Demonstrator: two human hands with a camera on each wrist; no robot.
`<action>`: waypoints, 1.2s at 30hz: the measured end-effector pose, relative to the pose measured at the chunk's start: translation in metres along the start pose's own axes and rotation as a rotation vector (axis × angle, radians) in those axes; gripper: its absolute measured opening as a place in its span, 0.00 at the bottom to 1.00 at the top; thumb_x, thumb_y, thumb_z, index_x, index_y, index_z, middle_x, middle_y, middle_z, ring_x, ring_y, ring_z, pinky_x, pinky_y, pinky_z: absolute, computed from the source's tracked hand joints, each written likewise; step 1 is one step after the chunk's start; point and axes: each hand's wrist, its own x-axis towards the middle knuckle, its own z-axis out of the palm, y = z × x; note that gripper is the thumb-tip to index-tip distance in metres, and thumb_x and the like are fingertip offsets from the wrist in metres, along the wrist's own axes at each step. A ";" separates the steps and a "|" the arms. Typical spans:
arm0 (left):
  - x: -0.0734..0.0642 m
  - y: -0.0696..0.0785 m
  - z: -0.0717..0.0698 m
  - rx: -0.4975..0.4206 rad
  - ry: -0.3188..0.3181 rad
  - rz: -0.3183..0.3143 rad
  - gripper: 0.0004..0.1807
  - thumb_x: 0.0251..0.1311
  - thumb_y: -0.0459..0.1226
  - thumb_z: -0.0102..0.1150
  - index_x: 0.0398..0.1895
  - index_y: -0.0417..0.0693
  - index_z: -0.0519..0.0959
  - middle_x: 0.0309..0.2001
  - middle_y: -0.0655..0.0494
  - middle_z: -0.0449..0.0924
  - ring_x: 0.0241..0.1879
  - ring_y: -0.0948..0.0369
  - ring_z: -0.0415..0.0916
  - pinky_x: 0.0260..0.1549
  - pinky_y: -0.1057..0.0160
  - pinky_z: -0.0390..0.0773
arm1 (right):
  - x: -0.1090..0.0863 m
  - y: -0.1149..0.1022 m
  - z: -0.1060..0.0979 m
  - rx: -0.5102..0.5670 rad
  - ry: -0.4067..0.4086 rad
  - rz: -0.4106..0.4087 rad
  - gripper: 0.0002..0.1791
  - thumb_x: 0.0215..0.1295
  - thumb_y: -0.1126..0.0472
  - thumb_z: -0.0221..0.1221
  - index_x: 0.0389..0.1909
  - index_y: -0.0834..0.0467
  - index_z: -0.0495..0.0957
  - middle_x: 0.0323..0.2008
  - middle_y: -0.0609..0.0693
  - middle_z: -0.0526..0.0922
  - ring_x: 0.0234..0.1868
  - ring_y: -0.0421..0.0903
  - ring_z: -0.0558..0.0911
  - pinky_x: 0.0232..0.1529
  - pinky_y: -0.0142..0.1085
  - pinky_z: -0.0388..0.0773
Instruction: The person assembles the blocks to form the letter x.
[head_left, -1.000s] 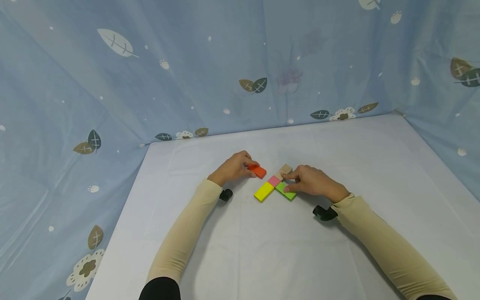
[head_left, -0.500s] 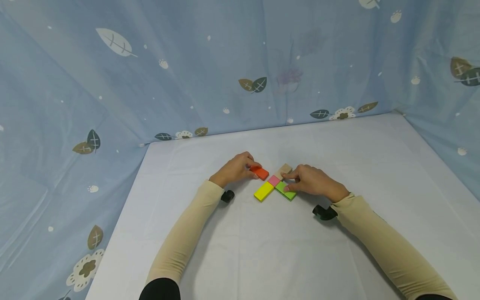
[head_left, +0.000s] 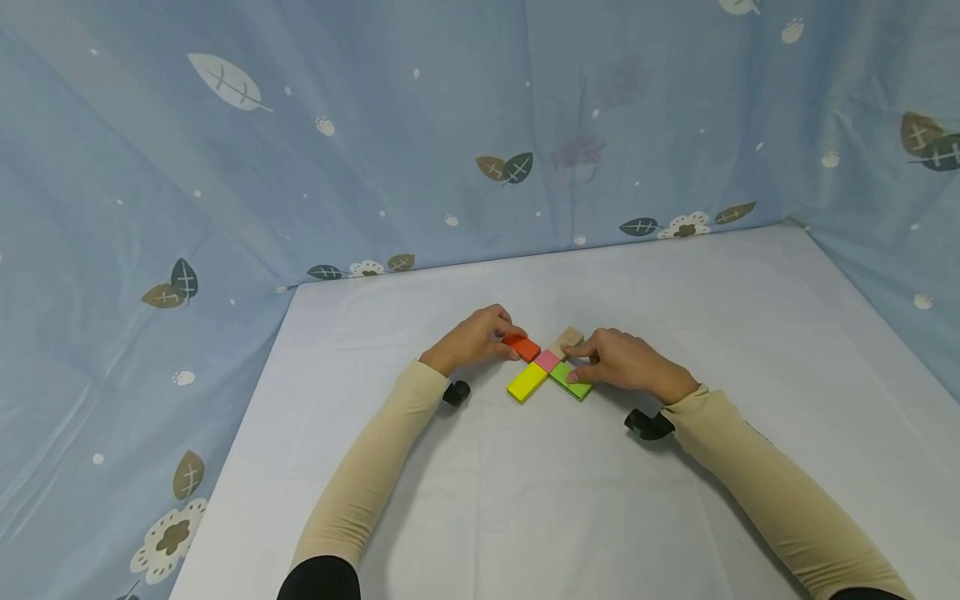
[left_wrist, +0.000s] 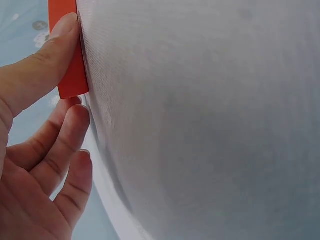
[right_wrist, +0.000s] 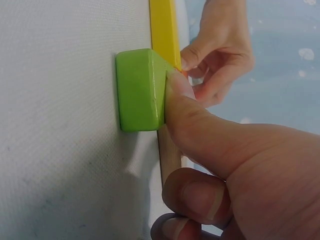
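Note:
In the head view, my left hand (head_left: pixel 474 340) pinches an orange-red block (head_left: pixel 522 347), thumb along its side. The left wrist view shows that block (left_wrist: pixel 74 75) under the thumb, with the other fingers loosely bent. My right hand (head_left: pixel 626 360) holds the green block (head_left: pixel 572 382), thumb on its top, while the index fingertip touches the side of the plain wood block (head_left: pixel 567 340). A pink square (head_left: pixel 547 361) sits in the middle, touching the yellow block (head_left: pixel 527 382), the green and the wood one. The orange-red block's inner end is at or very near the pink square.
A white cloth (head_left: pixel 480 483) covers the table. Blue leaf-print fabric (head_left: pixel 420 133) hangs behind it and at both sides. Dark wrist cameras (head_left: pixel 649 426) hang under the sleeves, close to the tabletop.
My left hand has slid the orange-red block to the right and slightly nearer, toward the pink square, narrowing the gap. The right hand and the other blocks have stayed in place.

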 end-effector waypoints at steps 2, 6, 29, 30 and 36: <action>0.000 0.001 0.000 -0.003 -0.003 0.000 0.21 0.60 0.41 0.74 0.58 0.52 0.87 0.50 0.52 0.78 0.49 0.56 0.73 0.52 0.60 0.77 | 0.000 0.000 0.000 -0.001 -0.001 0.002 0.34 0.59 0.46 0.74 0.65 0.55 0.79 0.19 0.47 0.71 0.21 0.43 0.66 0.22 0.32 0.57; 0.001 0.003 0.001 -0.012 -0.010 0.004 0.21 0.60 0.41 0.74 0.58 0.52 0.87 0.51 0.52 0.78 0.50 0.55 0.74 0.53 0.59 0.79 | 0.000 0.000 -0.001 0.001 -0.004 0.004 0.34 0.59 0.47 0.74 0.65 0.55 0.79 0.20 0.47 0.71 0.21 0.44 0.66 0.22 0.32 0.57; -0.001 0.008 0.000 -0.014 -0.008 0.003 0.21 0.60 0.41 0.74 0.57 0.51 0.87 0.51 0.51 0.78 0.49 0.55 0.74 0.53 0.59 0.79 | -0.001 -0.003 -0.003 0.001 -0.007 0.017 0.34 0.59 0.47 0.74 0.64 0.55 0.80 0.19 0.48 0.74 0.19 0.43 0.65 0.21 0.32 0.56; -0.001 0.008 0.000 -0.014 -0.009 0.003 0.21 0.60 0.41 0.74 0.57 0.51 0.87 0.51 0.51 0.78 0.49 0.55 0.74 0.53 0.59 0.79 | -0.001 -0.003 -0.003 0.000 -0.008 0.020 0.34 0.59 0.47 0.74 0.64 0.54 0.79 0.18 0.47 0.74 0.19 0.43 0.65 0.21 0.31 0.56; -0.001 0.008 0.000 -0.008 -0.011 0.002 0.21 0.60 0.41 0.74 0.58 0.51 0.87 0.51 0.51 0.78 0.49 0.55 0.74 0.53 0.59 0.79 | 0.000 -0.002 -0.002 -0.002 -0.013 0.027 0.34 0.60 0.47 0.74 0.65 0.54 0.79 0.18 0.45 0.69 0.20 0.44 0.65 0.22 0.32 0.55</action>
